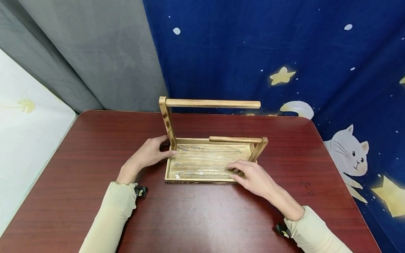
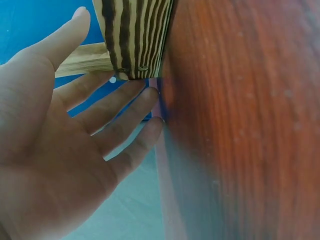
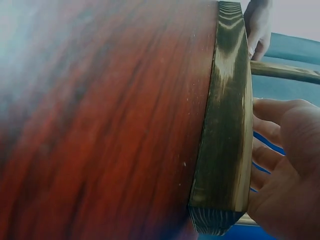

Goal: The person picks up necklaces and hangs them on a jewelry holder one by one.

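A light wooden jewelry tray (image 1: 171, 175) with burnt grain stands on the table, with several fine chain necklaces (image 1: 202, 173) laid lengthwise inside. An upright post with a long bar (image 1: 212, 103) rises at its left end; a shorter post with a bar (image 1: 235, 139) stands at the right. My left hand (image 1: 151, 151) is at the tray's left end, thumb over the rim by the post, fingers extended in the left wrist view. My right hand (image 1: 253, 177) reaches over the front right corner, fingers lowered among the chains. The tray's front wall (image 3: 225, 115) hides those fingertips.
The dark red wooden table (image 1: 202, 218) spreads around the tray. A grey curtain (image 1: 104, 52) and a blue curtain (image 1: 221, 49) with stars and a cat hang behind the table's far edge. A white panel (image 1: 28, 140) borders the left side.
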`<state>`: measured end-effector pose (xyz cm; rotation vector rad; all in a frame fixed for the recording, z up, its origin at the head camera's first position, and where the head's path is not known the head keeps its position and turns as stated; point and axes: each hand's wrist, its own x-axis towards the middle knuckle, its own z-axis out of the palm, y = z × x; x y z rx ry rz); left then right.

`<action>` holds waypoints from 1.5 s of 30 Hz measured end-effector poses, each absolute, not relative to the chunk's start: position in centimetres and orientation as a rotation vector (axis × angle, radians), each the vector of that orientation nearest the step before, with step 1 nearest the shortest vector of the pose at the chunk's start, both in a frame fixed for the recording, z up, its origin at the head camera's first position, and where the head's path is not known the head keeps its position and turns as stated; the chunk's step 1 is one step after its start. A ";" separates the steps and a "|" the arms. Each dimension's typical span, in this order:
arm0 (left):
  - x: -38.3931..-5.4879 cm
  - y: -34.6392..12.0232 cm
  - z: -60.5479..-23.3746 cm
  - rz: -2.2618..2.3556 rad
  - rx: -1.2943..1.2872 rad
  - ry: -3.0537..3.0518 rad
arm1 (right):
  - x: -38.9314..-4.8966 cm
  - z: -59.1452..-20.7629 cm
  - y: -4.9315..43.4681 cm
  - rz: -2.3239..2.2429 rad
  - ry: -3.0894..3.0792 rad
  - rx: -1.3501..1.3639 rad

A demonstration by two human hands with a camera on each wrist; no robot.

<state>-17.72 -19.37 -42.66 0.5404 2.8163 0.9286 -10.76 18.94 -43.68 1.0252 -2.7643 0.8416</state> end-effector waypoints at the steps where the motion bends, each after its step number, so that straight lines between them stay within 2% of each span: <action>1: -17.8 -19.4 -42.6 0.936 0.539 2.810 | -10.8 -43.7 18.9 0.846 -2.767 1.027; 21: -18.2 -19.7 -42.5 1.018 0.491 2.711 | -12.0 -43.8 17.7 1.088 -2.860 0.965; 45: -18.4 -19.9 -42.7 1.014 0.476 2.699 | -12.0 -44.4 15.9 1.095 -2.972 0.578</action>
